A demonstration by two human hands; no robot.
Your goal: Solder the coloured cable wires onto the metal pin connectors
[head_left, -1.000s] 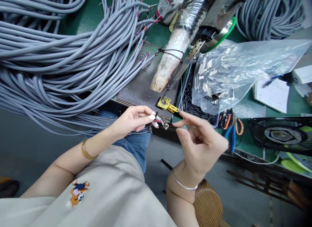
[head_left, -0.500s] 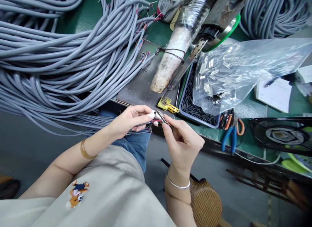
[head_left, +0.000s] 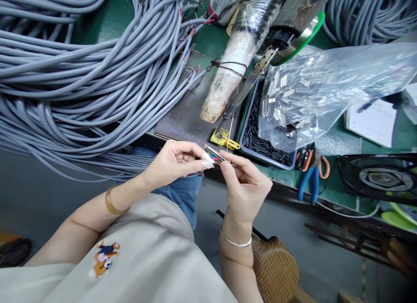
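Note:
Above my lap, over the bench's front edge, both hands meet at a small metal-and-black multi-pin connector. Thin red and blue wires show along its pin side. My right hand pinches the connector's right end between thumb and fingers. My left hand is closed at the other end, pinching the wires there; white wrapping covers its thumb tip. Just beyond, a thin silvery strand runs down towards my right fingers. A yellow clip-like piece on a yellow sponge lies near the connector.
Grey cables with stripped ends cover the left. A white-wrapped tube slants over a dark plate. To the right are a tray of black sleeves, a plastic bag of metal parts, blue-handled pliers and a black fan.
The connector has turned, so its row of pins and coloured wires now shows. My left thumb has shifted slightly right and down. The silvery strand now stands out above my right hand.

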